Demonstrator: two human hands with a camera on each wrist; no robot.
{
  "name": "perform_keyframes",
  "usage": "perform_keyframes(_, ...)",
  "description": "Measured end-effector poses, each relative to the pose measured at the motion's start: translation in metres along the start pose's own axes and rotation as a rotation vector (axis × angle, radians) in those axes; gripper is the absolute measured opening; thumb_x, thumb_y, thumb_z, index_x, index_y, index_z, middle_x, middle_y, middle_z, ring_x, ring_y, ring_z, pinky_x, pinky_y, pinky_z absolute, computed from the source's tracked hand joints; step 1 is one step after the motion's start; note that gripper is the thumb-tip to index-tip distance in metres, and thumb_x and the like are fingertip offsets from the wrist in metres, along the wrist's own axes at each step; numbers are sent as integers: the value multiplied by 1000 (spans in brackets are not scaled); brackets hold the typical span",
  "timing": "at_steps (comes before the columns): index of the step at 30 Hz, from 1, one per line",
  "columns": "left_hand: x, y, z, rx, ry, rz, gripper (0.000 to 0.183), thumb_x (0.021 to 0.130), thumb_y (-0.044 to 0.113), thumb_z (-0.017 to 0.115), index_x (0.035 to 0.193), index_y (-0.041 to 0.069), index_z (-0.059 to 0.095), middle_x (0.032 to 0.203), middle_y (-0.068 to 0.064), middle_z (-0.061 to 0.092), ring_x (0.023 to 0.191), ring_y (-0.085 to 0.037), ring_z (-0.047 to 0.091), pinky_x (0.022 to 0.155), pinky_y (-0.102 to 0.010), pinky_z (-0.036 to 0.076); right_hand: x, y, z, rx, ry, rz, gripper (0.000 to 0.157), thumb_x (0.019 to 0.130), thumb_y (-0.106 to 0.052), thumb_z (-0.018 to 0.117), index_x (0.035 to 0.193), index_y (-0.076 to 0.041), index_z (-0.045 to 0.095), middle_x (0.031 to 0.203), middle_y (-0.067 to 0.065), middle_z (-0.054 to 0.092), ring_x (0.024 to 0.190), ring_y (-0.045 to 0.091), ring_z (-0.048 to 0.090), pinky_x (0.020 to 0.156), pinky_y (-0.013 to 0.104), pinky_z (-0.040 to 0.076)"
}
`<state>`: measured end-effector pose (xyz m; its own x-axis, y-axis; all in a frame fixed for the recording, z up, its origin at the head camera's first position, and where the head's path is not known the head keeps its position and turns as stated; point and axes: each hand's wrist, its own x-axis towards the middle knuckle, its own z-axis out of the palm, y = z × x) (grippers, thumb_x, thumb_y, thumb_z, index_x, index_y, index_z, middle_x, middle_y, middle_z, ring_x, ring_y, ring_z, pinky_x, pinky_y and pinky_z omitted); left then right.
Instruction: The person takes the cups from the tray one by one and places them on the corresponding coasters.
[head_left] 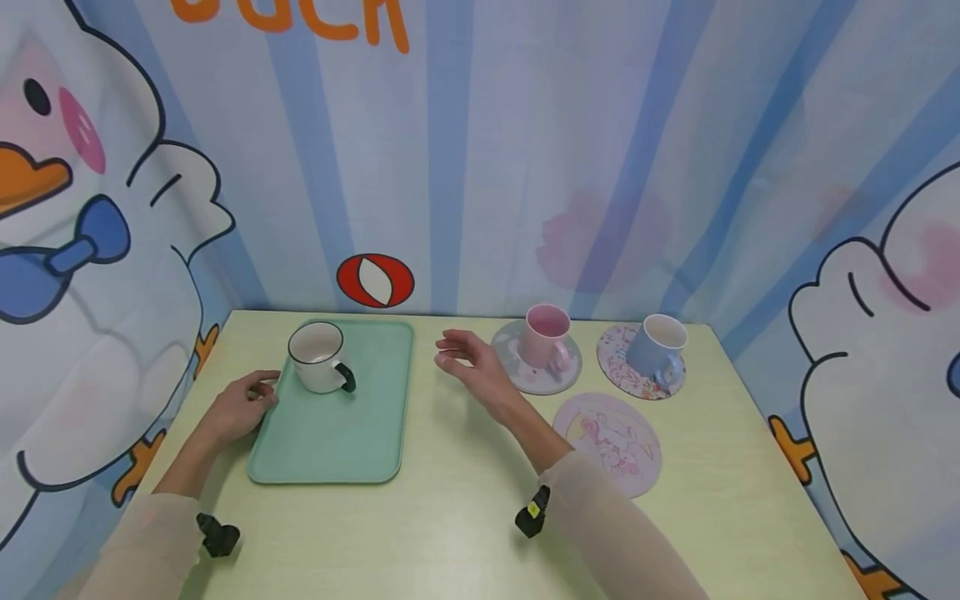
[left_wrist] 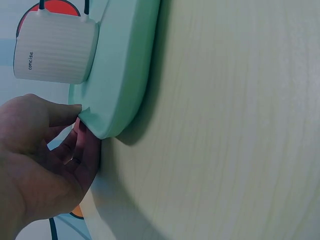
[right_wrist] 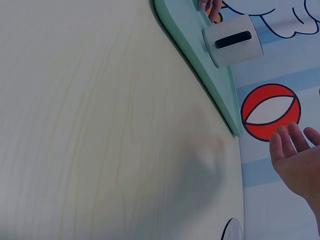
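A mint-green tray (head_left: 360, 442) lies on the left half of the table, bearing a white mug (head_left: 317, 358) with a black handle and dark rim near its back left corner. My left hand (head_left: 242, 406) pinches the tray's left edge; in the left wrist view the thumb (left_wrist: 65, 114) is on the rim and the fingers curl below it. My right hand (head_left: 480, 371) hovers over the table between the tray and a pink mug (head_left: 542, 337), holding nothing, fingers loosely bent. In the right wrist view this hand (right_wrist: 302, 165) shows relaxed fingers apart from the tray.
The pink mug stands on a grey round coaster (head_left: 510, 350). Right of it, a blue mug (head_left: 654, 348) stands on a floral coaster (head_left: 613, 354). A pink coaster (head_left: 611, 442) lies in front, partly behind my right forearm. A printed curtain (head_left: 487, 167) borders the table (head_left: 465, 517) at the back.
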<state>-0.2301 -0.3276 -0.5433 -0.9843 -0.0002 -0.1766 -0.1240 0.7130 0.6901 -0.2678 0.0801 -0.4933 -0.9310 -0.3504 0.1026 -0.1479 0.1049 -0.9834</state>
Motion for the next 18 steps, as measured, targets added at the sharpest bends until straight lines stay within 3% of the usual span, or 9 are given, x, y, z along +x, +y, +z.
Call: perform_keyframes(18,-1,2,-1,7,-11,18,51,110,13,51,155,-8,40,128,-30,56,111,-42,57,82,-45,49,4,-1,23,25,-52,3,54,104,-13,69,152,0,50,144,24,60,135,32,57,111,43,47)
